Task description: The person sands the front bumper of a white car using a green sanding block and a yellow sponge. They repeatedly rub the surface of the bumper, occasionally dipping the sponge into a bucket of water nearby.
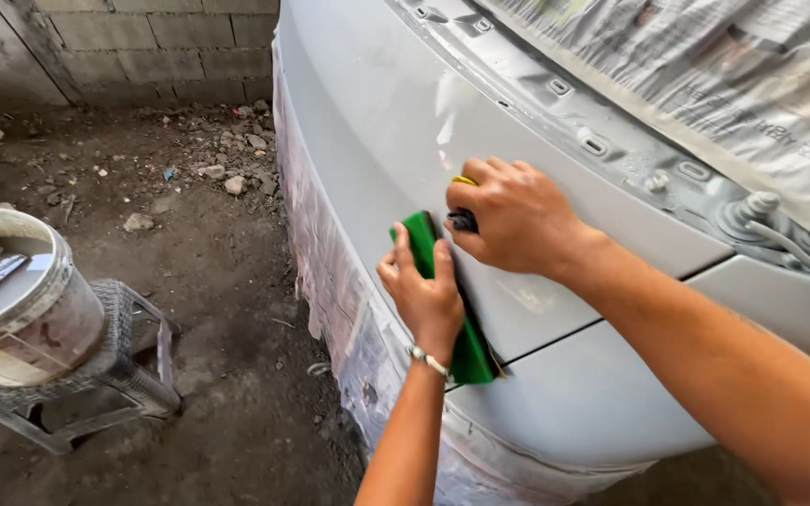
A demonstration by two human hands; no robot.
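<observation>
Nearest you, lower left, a round paint bucket (11, 300) with stained, label-covered sides sits on a grey woven stool (96, 375) on the dirt floor (217, 281). Your left hand (424, 290) presses a green cloth (471, 351) flat against the grey primed car panel (377, 122), fingers spread over its upper end. Your right hand (513, 215), just above and touching the cloth's top, is closed around a small dark object with a yellow tip (462, 218). Newspaper masking (705, 66) covers the opening beyond; rubble lies by the block wall (142, 37).
</observation>
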